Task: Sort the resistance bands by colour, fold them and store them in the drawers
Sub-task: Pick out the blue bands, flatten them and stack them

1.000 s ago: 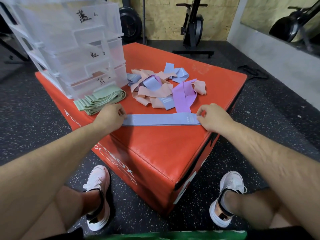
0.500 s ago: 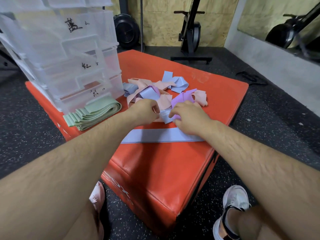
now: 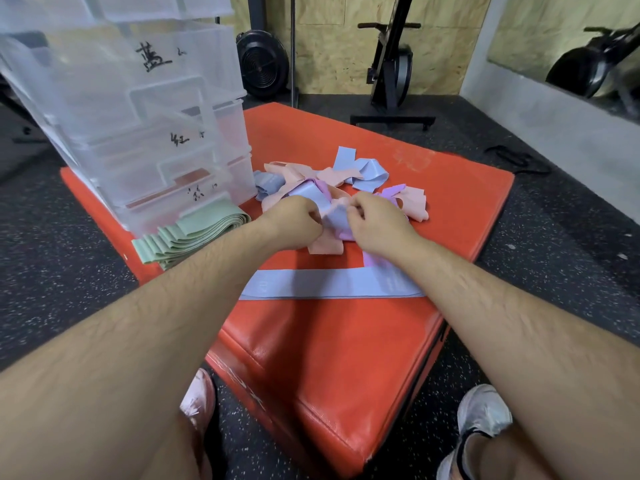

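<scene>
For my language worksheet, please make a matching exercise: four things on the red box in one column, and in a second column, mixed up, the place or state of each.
1 green bands
2 flat blue band
3 mixed pile
4 drawer unit

a clear plastic, at the far left of the red box
b stretched straight, nearest the person
c folded stack in front of the drawer unit
d loose heap, pinched by left hand and right hand

Pairs: 1-c; 2-b; 3-d; 4-a
</scene>
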The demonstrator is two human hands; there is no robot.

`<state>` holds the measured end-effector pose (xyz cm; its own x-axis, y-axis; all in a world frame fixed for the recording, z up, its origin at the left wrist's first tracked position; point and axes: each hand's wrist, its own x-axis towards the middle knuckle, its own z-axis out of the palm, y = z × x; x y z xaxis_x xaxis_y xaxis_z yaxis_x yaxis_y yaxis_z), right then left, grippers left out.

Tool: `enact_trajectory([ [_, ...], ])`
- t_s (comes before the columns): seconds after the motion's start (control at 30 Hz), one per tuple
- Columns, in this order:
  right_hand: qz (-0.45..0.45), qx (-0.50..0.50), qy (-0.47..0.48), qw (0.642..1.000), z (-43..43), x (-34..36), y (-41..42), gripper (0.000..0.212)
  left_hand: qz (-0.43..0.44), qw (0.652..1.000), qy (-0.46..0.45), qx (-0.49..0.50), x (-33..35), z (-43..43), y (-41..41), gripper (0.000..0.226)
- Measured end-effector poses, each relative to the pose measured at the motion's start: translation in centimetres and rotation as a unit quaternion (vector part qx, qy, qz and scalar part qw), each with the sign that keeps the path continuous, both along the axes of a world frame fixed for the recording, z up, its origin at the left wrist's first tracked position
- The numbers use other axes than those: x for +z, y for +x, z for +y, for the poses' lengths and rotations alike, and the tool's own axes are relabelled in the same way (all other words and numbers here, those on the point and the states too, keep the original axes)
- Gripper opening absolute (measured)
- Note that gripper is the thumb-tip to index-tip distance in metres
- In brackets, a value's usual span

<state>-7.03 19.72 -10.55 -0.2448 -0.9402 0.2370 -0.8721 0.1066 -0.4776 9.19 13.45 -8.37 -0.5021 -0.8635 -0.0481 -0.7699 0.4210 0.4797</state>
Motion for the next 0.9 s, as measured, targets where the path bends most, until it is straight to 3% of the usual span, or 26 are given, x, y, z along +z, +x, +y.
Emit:
enact_trajectory([
  [0.07, -0.143, -0.018, -0.036, 0.989, -0.1, 1.8, 0.9, 0.022, 0.09, 0.994, 0.043, 0.035, 0.9, 0.5, 0.5, 0.017],
  [0.13, -0.243, -0.019, -0.068, 0.967, -0.2, 3.7, 2.0, 0.025, 0.23, 0.967, 0.08, 0.073, 2.0, 0.8, 0.8, 0.019],
  [0.2, -0.3, -0.003, -0.092, 0.949, -0.3, 5.1, 3.1, 0.025, 0.352, 0.925, 0.107, 0.098, 3.3, 1.4, 1.2, 0.019],
  [0.27, -0.303, 0.027, -0.107, 0.947, -0.4, 6.0, 4.3, 0.023, 0.408, 0.898, 0.123, 0.11, 4.3, 1.6, 1.7, 0.039],
  [0.37, -0.299, 0.089, -0.096, 0.945, 0.2, 7.0, 5.9, 0.024, 0.383, 0.913, 0.077, 0.118, 5.1, 1.9, 3.0, 0.061],
  [0.47, -0.359, 0.136, -0.041, 0.922, 0.4, 7.1, 7.2, 0.027, 0.338, 0.935, 0.028, 0.105, 5.3, 1.7, 4.7, 0.044],
  [0.53, -0.37, 0.13, -0.03, 0.92, 0.0, 6.6, 7.9, 0.03, 0.257, 0.962, -0.033, 0.083, 5.3, 1.5, 5.9, 0.029],
  [0.63, -0.231, 0.136, -0.088, 0.959, -1.2, 5.5, 8.7, 0.035, 0.137, 0.978, -0.151, 0.043, 5.1, 1.7, 7.8, 0.029],
  [0.73, -0.17, 0.213, -0.076, 0.959, -1.9, 5.3, 9.8, 0.051, 0.117, 0.978, -0.17, 0.022, 4.2, 0.9, 9.9, 0.023],
  [0.9, -0.078, 0.21, 0.01, 0.975, -3.4, 4.8, 10.8, 0.013, 0.132, 0.975, -0.177, 0.017, 4.0, 0.2, 12.5, 0.014],
])
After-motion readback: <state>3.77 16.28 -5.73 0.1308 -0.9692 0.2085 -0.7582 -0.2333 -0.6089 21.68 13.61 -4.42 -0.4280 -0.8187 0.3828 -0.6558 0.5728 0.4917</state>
